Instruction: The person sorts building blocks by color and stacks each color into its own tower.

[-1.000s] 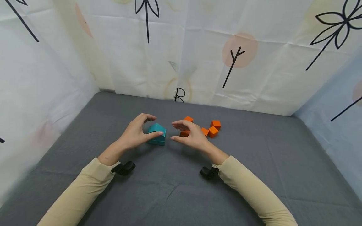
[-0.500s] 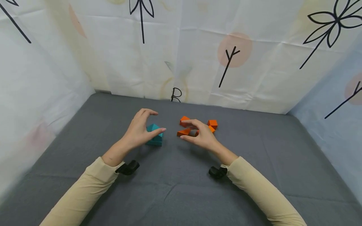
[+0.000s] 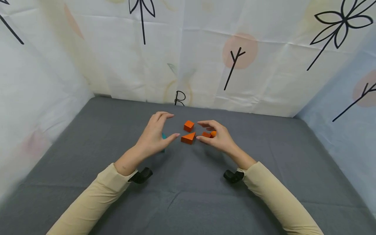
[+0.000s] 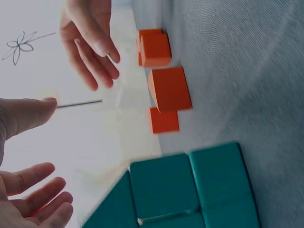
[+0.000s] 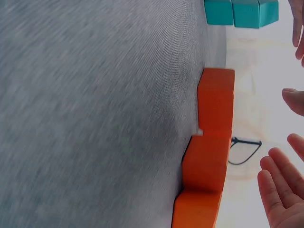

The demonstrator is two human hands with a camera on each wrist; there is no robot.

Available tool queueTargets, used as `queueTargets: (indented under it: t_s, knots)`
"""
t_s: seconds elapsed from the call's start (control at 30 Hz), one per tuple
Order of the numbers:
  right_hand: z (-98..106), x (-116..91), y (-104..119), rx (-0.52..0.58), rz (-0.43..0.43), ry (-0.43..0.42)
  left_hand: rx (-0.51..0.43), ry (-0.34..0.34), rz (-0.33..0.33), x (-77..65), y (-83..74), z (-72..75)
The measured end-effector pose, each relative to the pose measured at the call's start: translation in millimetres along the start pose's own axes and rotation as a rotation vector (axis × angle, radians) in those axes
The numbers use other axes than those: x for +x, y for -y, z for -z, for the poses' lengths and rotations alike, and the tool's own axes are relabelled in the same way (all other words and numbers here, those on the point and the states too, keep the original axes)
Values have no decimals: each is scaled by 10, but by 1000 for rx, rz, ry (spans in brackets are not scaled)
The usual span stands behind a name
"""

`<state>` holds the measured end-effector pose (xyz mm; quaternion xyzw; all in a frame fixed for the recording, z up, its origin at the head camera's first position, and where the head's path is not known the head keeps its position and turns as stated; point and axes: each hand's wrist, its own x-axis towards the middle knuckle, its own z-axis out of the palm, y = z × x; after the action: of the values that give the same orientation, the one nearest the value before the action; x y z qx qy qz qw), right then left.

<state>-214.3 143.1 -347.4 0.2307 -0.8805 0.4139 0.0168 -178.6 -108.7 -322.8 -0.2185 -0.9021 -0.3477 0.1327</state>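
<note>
My left hand (image 3: pixel 154 135), fingers relaxed and thumb apart, hovers over the teal block stack (image 3: pixel 163 136) and hides most of it in the head view. The left wrist view shows that stack larger, with square-faced teal blocks (image 4: pixel 164 183) and a sloped one at its side. To the right, my right hand (image 3: pixel 219 136) is held above the orange blocks with nothing between thumb and fingers. An orange cube (image 3: pixel 189 126) and an orange wedge (image 3: pixel 188 138) lie between the two hands. More orange blocks (image 3: pixel 206 134) show partly behind the right thumb.
Grey cloth (image 3: pixel 176 195) covers the table. A white printed curtain (image 3: pixel 205 65) stands along the back, with more fabric at both sides. Each wrist carries a small black camera, such as the one on the left wrist (image 3: pixel 141 175).
Both hands have moved right over the table. My left hand now covers most of the teal stack, while my right hand has uncovered the orange cube and wedge. The head view has shifted slightly.
</note>
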Motion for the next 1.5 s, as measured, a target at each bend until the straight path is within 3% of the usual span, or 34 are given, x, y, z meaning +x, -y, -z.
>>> queueTargets:
  t_s: [0.2,0.5,0.83,1.07,1.27,1.5]
  knots:
    - [82,-50,-79,-11,-31,-5,-41,9,-17,35,-118,-91]
    - [151,-121,-161,-74,-11,-15,-52,56,-28,115,-238,-279]
    - [157,-186,-229,-75,-28,-14,-72,127,22,197,-267,-503]
    - [124,-243,-261,-43,-64,-27,-120,143,50,266,-227,-653]
    - [80,-262,-232,-29,-100,-39,-183,165,118,301,-198,-766]
    - [59,-269,-216,-31,-127,-40,-188,194,150,326,-225,-909]
